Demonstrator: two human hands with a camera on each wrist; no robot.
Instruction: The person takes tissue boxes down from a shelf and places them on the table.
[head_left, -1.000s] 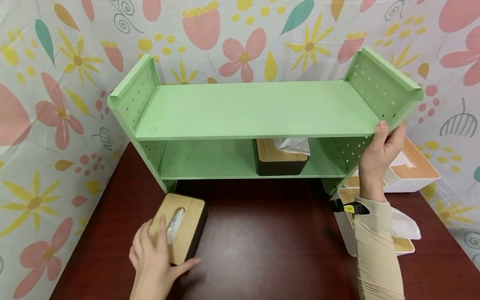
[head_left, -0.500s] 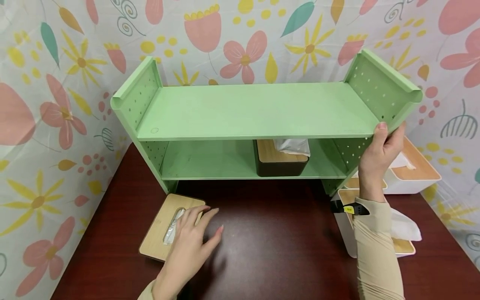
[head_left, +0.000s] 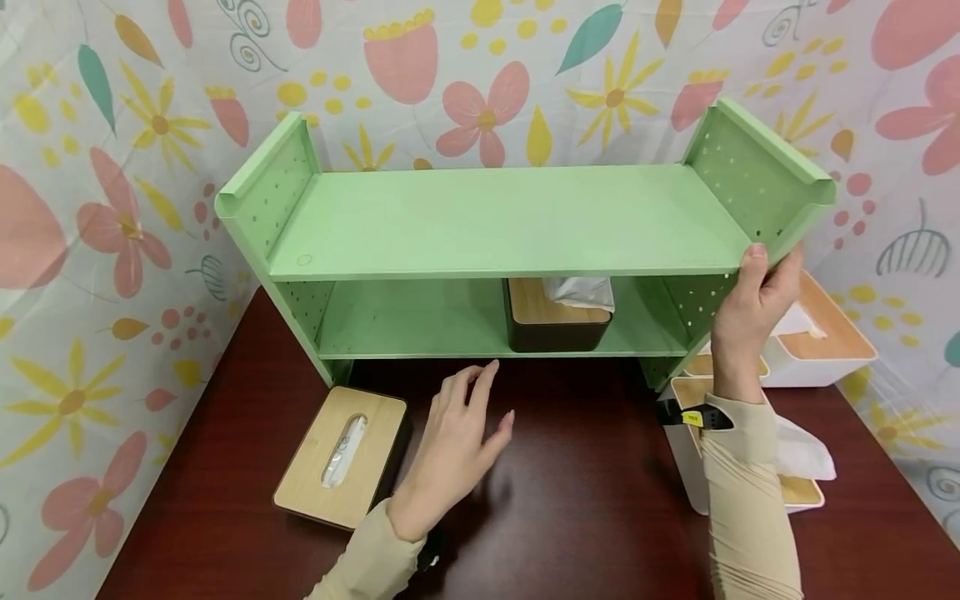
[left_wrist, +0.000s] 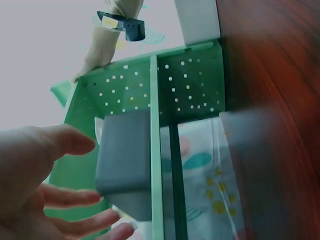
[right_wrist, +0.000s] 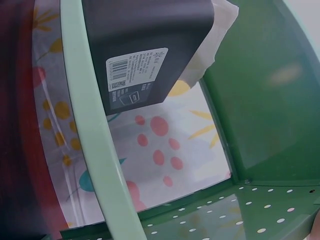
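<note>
A green two-tier shelf (head_left: 480,221) stands on the dark table. My right hand (head_left: 753,312) grips the front edge of its right side panel, thumb at the upper tier's corner. On the lower tier sits a black tissue box (head_left: 558,333) with a wooden lid and a tissue sticking out; its side label shows in the right wrist view. My left hand (head_left: 453,442) holds nothing, fingers spread and loosely bent, in front of the shelf. In the left wrist view its fingers point toward that black box. Left of this hand, a second wood-lidded tissue box (head_left: 311,467) lies on the table.
White tissue boxes with wooden lids stand at the right: one (head_left: 690,454) partly behind my right forearm, another (head_left: 832,362) farther back. A flowered cloth (head_left: 480,83) hangs behind the shelf and along both sides. The dark red table (head_left: 570,500) runs beneath everything.
My left hand has let go of the tissue box at the left and moved right and forward, toward the shelf's lower tier. My right hand has kept its grip on the shelf.
</note>
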